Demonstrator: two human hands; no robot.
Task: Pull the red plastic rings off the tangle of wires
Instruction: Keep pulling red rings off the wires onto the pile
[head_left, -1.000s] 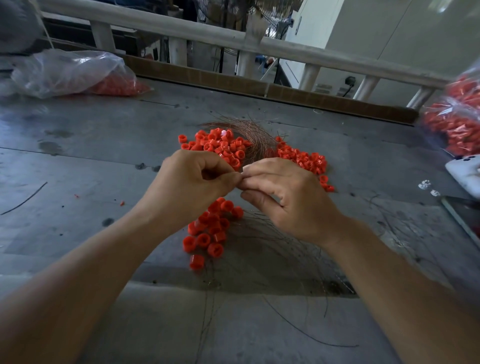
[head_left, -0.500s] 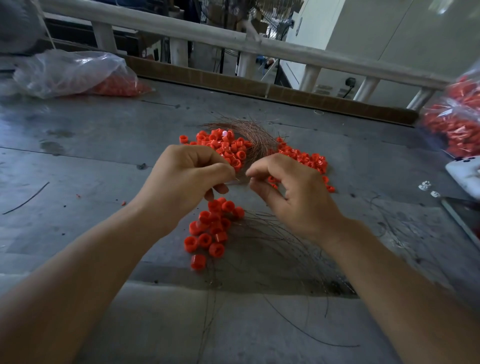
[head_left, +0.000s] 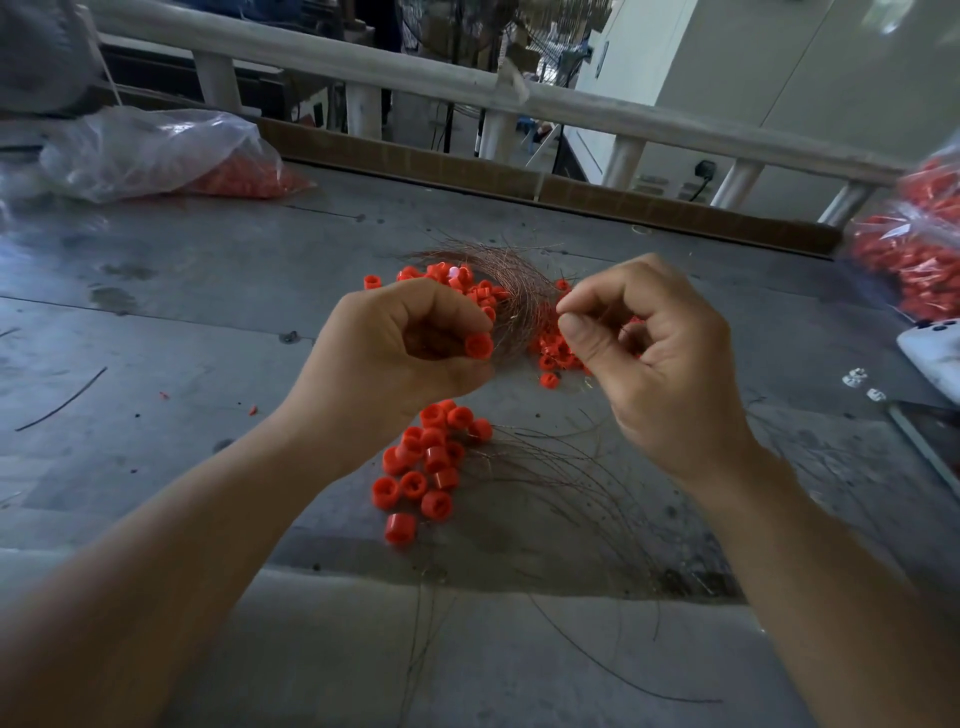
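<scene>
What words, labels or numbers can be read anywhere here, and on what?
No text can be read.
Round mark on the white cabinet: too small and blurred to read.
Bags, rings, table: no print shows.

Open tabletop (head_left: 182, 322) extends left of the copper wire tangle (head_left: 511, 291), crossed only by one stray wire (head_left: 62, 397). Far left of the tangle, a clear bag of red rings (head_left: 156, 156) blocks the corner. Far right stand a second bag (head_left: 914, 260) and a white device (head_left: 935, 353). Nearer than the tangle, a heap of loose red rings (head_left: 421, 467) and fanned wire strands (head_left: 571, 493) cover the surface. Behind the tangle, a railing (head_left: 415, 78) bounds the tabletop. The left hand (head_left: 410, 353), gripping a red ring (head_left: 478, 345), and the right hand (head_left: 644, 353), pinching one of its strands, flank the tangle's near edge with a narrow gap between them.
</scene>
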